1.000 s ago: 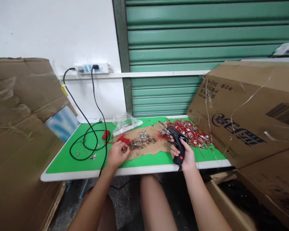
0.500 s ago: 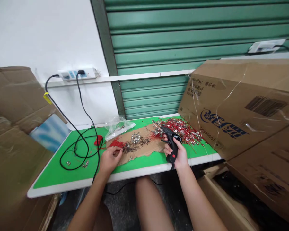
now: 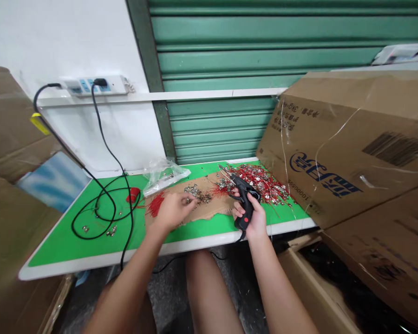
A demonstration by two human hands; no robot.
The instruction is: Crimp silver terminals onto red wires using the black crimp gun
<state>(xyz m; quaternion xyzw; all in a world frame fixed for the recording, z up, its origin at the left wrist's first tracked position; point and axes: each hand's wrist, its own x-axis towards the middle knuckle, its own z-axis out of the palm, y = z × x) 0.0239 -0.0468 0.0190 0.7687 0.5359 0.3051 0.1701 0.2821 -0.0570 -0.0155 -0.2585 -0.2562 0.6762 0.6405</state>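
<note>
In my right hand [image 3: 257, 221] is a black glue gun [image 3: 244, 189], its nozzle angled up and left. My left hand [image 3: 174, 211] hovers low over a torn cardboard sheet [image 3: 216, 208], thumb and fingers pinched together; whatever they hold is too small to make out. Just beyond those fingers lie small silvery metal pieces [image 3: 194, 189] and dark bits. A bunch of red strings [image 3: 156, 204] rests on the sheet left of that hand. Past the glue gun spreads a heap of red strings with metal pieces [image 3: 264, 183].
The green tabletop [image 3: 62, 241] has a white edge. Black cables [image 3: 99, 116] run from a wall power strip [image 3: 114, 85] and coil near a red spool [image 3: 133, 194]. A clear plastic bag [image 3: 163, 176] lies behind. Large cardboard boxes [image 3: 334, 153] flank the table.
My left hand has moved right, from the red strings to the metal pieces. The right hand still grips the glue gun in nearly the same place. The view has shifted slightly.
</note>
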